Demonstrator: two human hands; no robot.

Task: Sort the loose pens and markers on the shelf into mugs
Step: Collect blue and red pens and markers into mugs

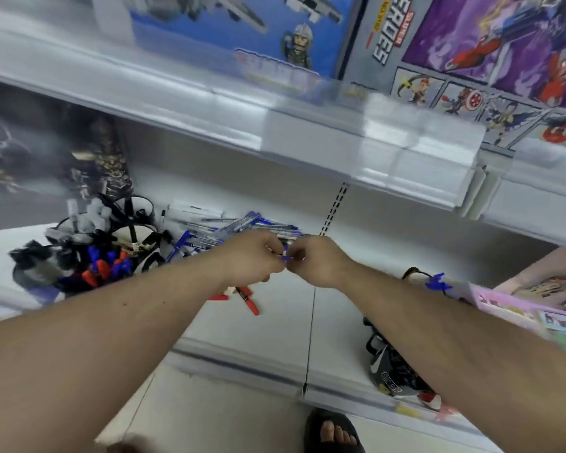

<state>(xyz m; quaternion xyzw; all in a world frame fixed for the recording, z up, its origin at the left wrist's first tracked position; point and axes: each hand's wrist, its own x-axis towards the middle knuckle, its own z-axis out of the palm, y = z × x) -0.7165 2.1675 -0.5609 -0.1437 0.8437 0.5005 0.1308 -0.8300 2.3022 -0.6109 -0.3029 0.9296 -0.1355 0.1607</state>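
Observation:
A heap of loose blue pens (229, 228) lies at the back of the white shelf (275, 322). My left hand (252, 259) and my right hand (314, 261) meet over the shelf and both pinch a small blue-capped pen (285, 255) between their fingertips. Two red pens (247, 297) lie on the shelf under my left hand. At the left stand several mugs: one with red and blue pens (102, 268), one with black markers (134, 237), one with grey-capped markers (79, 220). Another mug with a blue pen (433, 282) peeks out behind my right forearm.
An upper shelf edge (307, 138) with toy boxes hangs overhead. A dark box (46, 152) stands at the back left, pink boxes (536, 305) at the right. A black mug (389, 371) sits near the shelf's front edge. A sandalled foot (334, 433) is on the floor below.

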